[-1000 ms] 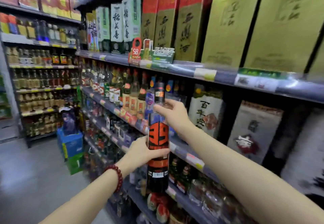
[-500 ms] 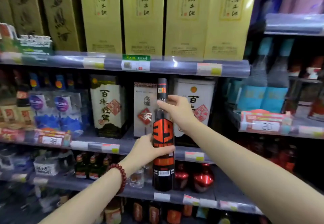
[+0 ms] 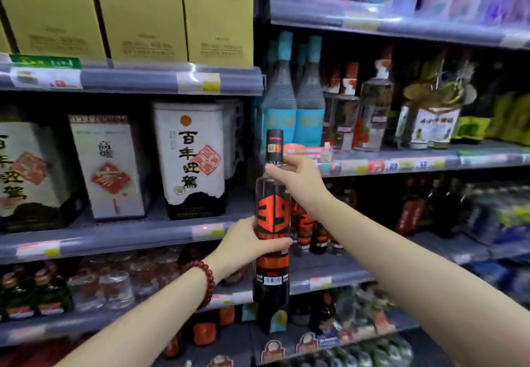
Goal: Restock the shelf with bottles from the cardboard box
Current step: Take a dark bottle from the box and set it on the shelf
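Panned right since the earlier frames: the long aisle view is gone, then the white gift boxes [image 3: 189, 160] slide from centre to the left, and a new bay with blue-necked bottles [image 3: 292, 99] comes in on the right. Grip on the bottle looks unchanged across all three.

Left to right now:
- left hand [image 3: 243, 244] wraps the bottle [image 3: 272, 223] at mid-body, fingers curled round the orange "39" label, red bead bracelet [image 3: 208, 279] on the wrist.
- bottle upright, in the air, in front of the upright between the two bays, not on any shelf yet.
- right hand [image 3: 298, 178] pinches the shoulder just below the black cap.
- matching "39" bottles [image 3: 307, 230] stand on the shelf [image 3: 329, 273] just right of and behind it.

Judgement: the pan has found the slot; placing beside those matches comes next.
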### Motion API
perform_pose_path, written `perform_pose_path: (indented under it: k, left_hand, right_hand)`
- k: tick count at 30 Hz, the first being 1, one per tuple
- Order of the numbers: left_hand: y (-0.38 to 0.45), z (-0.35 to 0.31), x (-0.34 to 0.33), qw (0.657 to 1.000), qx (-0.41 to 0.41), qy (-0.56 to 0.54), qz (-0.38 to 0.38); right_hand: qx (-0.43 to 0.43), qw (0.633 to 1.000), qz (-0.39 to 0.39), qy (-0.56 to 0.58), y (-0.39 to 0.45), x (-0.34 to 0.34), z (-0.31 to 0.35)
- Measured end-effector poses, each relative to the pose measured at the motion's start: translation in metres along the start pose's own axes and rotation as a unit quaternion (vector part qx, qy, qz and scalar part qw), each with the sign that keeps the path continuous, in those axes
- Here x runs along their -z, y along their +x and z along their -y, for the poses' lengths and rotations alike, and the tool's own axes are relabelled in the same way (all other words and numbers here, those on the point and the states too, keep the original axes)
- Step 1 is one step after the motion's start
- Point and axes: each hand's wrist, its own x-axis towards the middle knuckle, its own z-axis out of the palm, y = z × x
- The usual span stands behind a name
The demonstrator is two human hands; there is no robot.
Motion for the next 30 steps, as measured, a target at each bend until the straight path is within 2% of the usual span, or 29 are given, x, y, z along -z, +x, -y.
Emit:
perform_pose_path:
  k: [8, 15, 21, 30]
  left_hand:
    - [0.017, -0.004, -0.106, 0.998, 0.048, 0.028, -0.024]
    - [0.021, 0.023, -0.169, 0.993, 0.109, 0.035, -0.035]
    - [0.040, 0.051, -0.181, 0.987, 0.154, 0.034, -0.042]
    - [0.092, 0.106, -0.146, 0.981, 0.187, 0.055, -0.024]
  right_hand:
    - [-0.014, 0.999, 0.047, -0.023, -0.011, 0.092, -0.059]
    - [-0.041, 0.993, 0.089, -0.064, -0.029, 0.129, -0.124]
    - [-0.060, 0.990, 0.110, -0.070, -0.015, 0.124, -0.162]
    - [-0.103, 0.988, 0.100, -0.064, 0.032, 0.077, -0.204]
